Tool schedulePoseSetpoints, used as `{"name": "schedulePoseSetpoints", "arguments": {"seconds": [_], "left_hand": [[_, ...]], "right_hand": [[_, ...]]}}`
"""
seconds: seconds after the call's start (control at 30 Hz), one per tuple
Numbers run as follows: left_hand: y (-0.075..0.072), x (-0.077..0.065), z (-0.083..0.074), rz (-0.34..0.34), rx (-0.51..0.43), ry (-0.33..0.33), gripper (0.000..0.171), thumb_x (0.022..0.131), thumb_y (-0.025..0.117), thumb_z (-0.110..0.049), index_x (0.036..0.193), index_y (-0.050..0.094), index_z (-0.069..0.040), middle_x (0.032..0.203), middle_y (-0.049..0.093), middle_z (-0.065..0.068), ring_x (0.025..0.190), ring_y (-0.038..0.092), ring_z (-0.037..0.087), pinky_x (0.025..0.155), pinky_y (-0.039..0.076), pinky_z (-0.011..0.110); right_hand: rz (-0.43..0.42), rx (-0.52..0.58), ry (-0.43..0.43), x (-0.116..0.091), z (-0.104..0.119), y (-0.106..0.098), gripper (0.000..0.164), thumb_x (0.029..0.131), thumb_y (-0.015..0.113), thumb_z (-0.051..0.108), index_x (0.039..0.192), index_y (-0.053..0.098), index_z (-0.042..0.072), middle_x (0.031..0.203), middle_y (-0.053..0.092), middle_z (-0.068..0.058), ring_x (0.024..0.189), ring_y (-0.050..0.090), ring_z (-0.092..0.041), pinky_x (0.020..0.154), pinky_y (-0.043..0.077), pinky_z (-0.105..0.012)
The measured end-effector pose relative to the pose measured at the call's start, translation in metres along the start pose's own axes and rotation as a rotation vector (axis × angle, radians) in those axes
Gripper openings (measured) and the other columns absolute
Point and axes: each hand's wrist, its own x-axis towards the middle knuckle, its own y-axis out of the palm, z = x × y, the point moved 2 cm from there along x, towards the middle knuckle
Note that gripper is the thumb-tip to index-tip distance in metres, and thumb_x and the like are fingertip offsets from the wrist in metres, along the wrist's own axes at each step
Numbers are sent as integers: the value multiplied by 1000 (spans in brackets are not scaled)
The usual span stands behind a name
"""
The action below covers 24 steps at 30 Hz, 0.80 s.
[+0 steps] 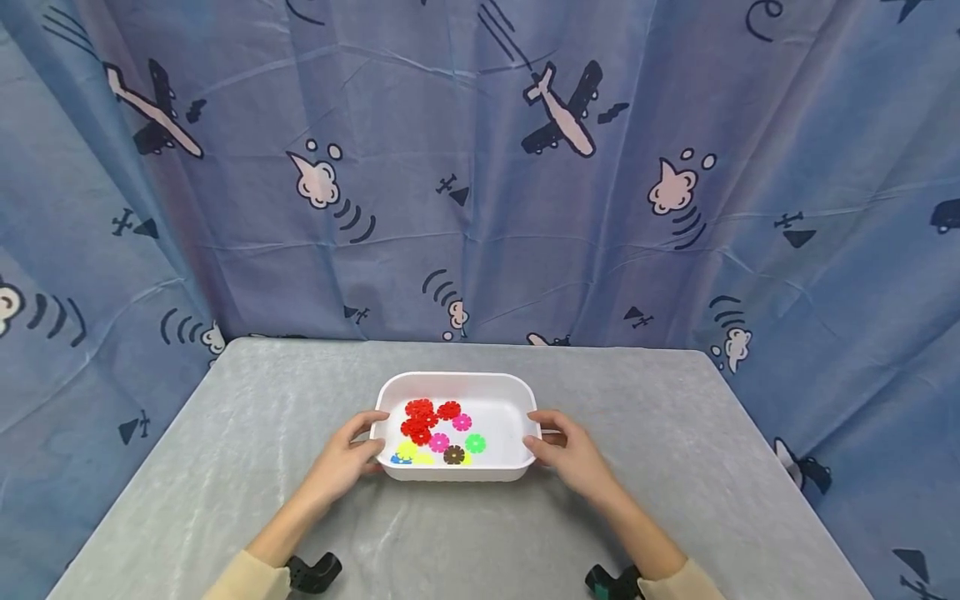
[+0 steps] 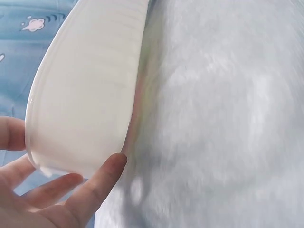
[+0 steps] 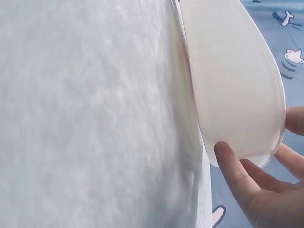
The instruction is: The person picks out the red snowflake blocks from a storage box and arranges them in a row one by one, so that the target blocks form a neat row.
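Note:
A white plastic tray point(image 1: 501, 421) is held between both hands near the middle of the table. In it lie notched, flower-shaped plastic discs: several red ones point(image 1: 417, 427) in a cluster, pink ones point(image 1: 439, 442), a green one point(image 1: 476, 443), a brown one point(image 1: 453, 455), and yellow and blue ones in the near left corner. My left hand point(image 1: 339, 463) grips the left end, thumb at the rim. The right end is gripped by my right hand point(image 1: 579, 463) likewise. Both wrist views show fingertips against the tray's outer wall point(image 2: 85, 95) and lower edge.
A grey cloth-like cover point(image 1: 262, 433) lies over the table. Behind and beside it hangs a blue curtain point(image 1: 405, 275) printed with airplanes and clouds. Black devices point(image 1: 315, 573) are strapped at both wrists, below cream sleeves.

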Motion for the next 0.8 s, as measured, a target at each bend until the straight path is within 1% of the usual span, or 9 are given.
{"name": "schedulePoseSetpoints", "arguments": {"seconds": [0.23,0.43,0.57,0.8], "left_hand": [[-17,-7,4,25,-7,-23,43,100,56,-5,143,51,-2,148,42,27,115,63,37,83,59,44],[-28,-10,9,27,-25,-37,44,100,55,-4,143,50,-2,147,42,27,117,61,37,84,58,44],[-32,-13,11,21,-27,-39,44,100,55,-2,143,50,-1,148,42,28,116,62,37,83,59,43],[-37,-17,13,19,-21,-46,43,100,55,-3,143,51,-2,150,40,28,116,62,37,84,58,44]], "right_hand": [[27,16,1,1,2,15,45,94,75,15,133,60,-1,126,61,-23,106,65,-30,76,57,-31],[37,-17,6,1,3,23,45,93,75,19,133,61,2,127,61,-19,110,64,-31,79,58,-33],[46,-36,1,1,5,26,45,93,76,21,132,62,4,126,62,-18,110,64,-31,80,57,-33],[86,-68,-57,1,10,23,44,94,74,19,132,61,1,128,62,-21,111,65,-35,81,57,-33]]}}
